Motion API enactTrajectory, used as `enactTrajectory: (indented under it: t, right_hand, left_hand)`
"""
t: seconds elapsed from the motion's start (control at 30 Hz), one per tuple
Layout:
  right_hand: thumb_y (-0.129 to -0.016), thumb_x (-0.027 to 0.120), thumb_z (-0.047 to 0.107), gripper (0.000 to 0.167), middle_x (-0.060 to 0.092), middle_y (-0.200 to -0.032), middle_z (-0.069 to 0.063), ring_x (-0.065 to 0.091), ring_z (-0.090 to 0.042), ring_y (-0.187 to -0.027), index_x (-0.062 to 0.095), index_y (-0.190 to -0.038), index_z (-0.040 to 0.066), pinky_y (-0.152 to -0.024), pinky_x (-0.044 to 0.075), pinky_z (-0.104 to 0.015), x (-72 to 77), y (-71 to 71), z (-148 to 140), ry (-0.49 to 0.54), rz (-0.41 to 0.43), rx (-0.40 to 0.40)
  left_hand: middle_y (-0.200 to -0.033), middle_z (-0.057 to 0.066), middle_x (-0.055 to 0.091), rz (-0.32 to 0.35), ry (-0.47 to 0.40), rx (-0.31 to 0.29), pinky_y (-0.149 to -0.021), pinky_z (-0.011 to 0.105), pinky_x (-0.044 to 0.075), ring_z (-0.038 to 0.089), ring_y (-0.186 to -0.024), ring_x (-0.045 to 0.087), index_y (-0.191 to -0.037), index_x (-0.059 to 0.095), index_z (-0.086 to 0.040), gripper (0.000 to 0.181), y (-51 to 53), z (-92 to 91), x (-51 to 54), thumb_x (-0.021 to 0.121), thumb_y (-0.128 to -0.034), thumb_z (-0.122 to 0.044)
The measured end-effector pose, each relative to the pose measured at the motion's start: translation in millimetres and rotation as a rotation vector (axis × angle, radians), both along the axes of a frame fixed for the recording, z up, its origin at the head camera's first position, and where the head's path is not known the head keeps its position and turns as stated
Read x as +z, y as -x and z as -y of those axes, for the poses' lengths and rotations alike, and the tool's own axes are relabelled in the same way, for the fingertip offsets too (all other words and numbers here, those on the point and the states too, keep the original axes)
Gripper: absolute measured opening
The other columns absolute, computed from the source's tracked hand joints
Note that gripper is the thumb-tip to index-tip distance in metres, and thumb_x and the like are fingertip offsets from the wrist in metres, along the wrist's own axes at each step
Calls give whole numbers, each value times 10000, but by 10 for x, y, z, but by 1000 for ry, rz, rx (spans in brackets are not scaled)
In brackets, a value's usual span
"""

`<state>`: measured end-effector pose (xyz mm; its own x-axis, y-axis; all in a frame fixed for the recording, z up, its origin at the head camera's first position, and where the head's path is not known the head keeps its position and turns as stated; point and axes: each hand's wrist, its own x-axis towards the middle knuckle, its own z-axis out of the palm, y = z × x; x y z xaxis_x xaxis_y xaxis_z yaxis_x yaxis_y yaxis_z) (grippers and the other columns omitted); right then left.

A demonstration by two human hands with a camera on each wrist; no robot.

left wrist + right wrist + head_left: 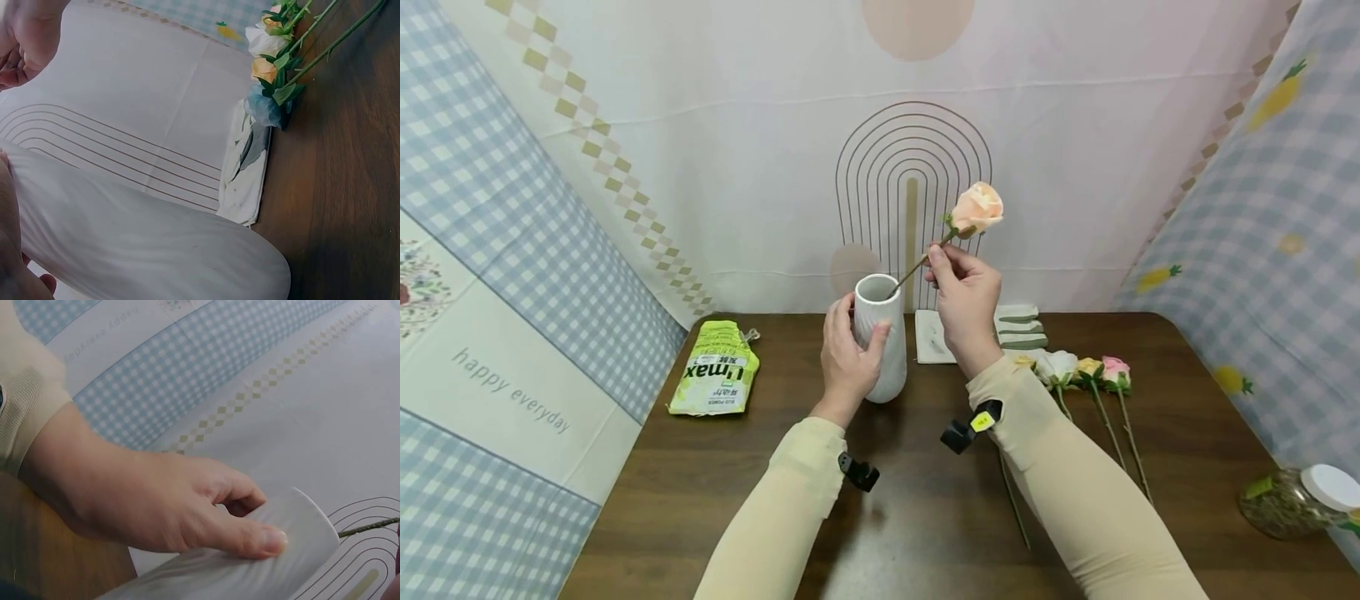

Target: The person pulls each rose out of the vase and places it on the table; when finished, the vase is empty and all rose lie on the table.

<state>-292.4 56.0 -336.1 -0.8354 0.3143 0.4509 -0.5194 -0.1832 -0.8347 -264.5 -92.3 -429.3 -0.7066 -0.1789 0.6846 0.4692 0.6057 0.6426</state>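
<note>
A white ribbed vase [891, 358] stands roughly upright near the middle of the table. My left hand [850, 350] grips its upper side, and the thumb presses on the vase wall in the right wrist view [250, 540]. Above and to the right, my right hand [966, 300] pinches the stem of a peach rose [979, 208] just below the bloom. The stem slants down to the left, its lower end in the vase mouth. The right wrist view shows the stem [369, 526] meeting the rim. How deep it reaches is hidden.
Several loose flowers, among them a white rose [1056, 367] and a pink one [1116, 372], lie right of the right forearm. Behind them is a pale folded cloth item [1021, 327]. A green-yellow pouch [718, 371] lies left; a lidded jar [1281, 504] sits far right.
</note>
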Motion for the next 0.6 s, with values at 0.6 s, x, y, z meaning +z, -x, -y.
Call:
enactTrajectory:
  t: [0.6]
  right_hand:
    - [-951,587,94,158,657,-787,-191,647,-139,-635,664,-910,-37,-634,551,-246,17,-71,181,103,81,-8]
  left_hand:
    - [-1162,133,548,-54,10,36,-858,416,452,265,-1049,508,-1282,495,-3,615,-19,12,1,645,-866,-431]
